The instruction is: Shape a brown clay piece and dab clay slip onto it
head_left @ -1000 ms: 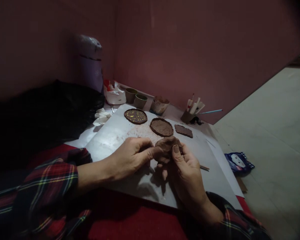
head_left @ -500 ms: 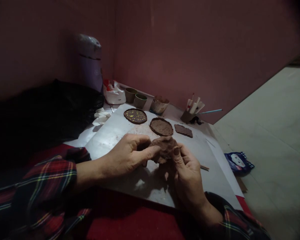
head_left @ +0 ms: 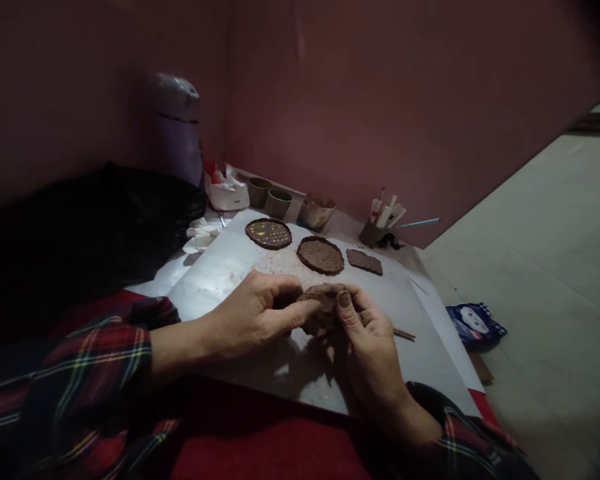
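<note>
A lump of brown clay (head_left: 322,308) is held between my two hands above the white board. My left hand (head_left: 260,310) pinches its left side between thumb and fingers. On the other side, my right hand (head_left: 373,333) grips the clay, with the thumb pressed on the near face and the fingers behind, partly hidden. Just beyond lies a round brown clay disc with a raised rim (head_left: 321,255). To its left is a similar disc with yellow specks (head_left: 269,233), and to its right a small rectangular clay slab (head_left: 365,261).
Along the back stand two cups (head_left: 279,203), a clay-smeared container (head_left: 316,212) and a pot of tools (head_left: 375,230) with a blue stick (head_left: 419,223) beside it. Thin sticks (head_left: 404,335) lie right of my right hand. A black bag (head_left: 90,227) sits at left.
My right thumb and fingers have shifted left and inward over the clay, and its top edge looks lower and more folded. My left hand keeps its pinch; the view has shifted slightly.
</note>
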A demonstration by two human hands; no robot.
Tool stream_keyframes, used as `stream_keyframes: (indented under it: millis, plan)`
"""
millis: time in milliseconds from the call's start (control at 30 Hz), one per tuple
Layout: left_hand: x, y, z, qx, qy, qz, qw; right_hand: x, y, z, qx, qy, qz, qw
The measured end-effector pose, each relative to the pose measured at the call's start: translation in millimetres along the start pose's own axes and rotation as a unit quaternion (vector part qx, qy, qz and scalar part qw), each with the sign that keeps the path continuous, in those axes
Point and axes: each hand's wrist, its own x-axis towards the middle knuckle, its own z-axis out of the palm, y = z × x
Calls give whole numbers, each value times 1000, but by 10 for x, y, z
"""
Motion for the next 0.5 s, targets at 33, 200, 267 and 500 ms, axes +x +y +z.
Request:
stream_keyframes:
  millis: [33, 200, 267, 500]
  plan:
    - [2, -4, 0, -1, 3, 3, 1000, 3, -4, 1, 11, -2, 4, 1000]
    - [28, -47, -2, -26, 44, 10, 999, 24, 1, -18, 24, 2, 1, 1000]
    - [34, -59, 0, -33, 44, 6, 998, 28, 1, -18, 19, 9, -9, 1000]
    - [33, -61, 23, -13, 29, -48, 998, 3, 21, -17, -30, -26, -29, 999]
